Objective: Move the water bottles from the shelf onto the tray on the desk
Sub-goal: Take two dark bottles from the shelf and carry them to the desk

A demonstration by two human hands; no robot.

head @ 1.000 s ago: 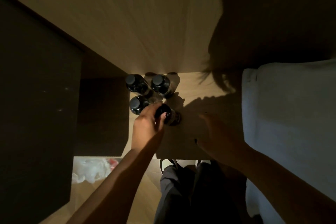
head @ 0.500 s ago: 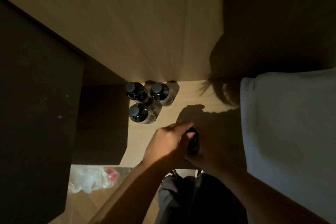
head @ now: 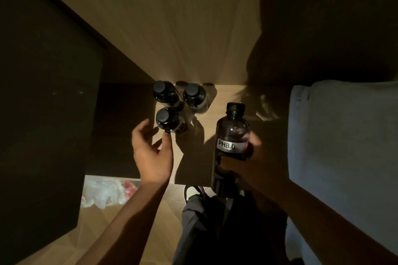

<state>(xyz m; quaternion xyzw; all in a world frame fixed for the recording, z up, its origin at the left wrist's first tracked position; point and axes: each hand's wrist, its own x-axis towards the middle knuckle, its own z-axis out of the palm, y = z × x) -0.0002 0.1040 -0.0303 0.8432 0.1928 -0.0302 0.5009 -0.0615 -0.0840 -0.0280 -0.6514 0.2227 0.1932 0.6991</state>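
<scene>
Since earlier: bottle lifted off shelf, clasped in right hand; left hand released, fingers spread beside nearest standing bottle.

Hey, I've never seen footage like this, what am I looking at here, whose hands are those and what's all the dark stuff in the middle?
There is no machine here. A person wears a camera on the head, and it looks down past their own arms, so this single picture shows what they see below them.

Both hands are bare. The right hand holds a dark bottle with a black cap and a label reading PH8.0, lifted clear of the wood. The left hand is open, its fingers beside the nearest of three more bottles that stand upright in a cluster on the wooden shelf, seen from above.

To the right is something pale and soft, perhaps cloth. At lower left lies crumpled plastic on the floor. No tray shows.
</scene>
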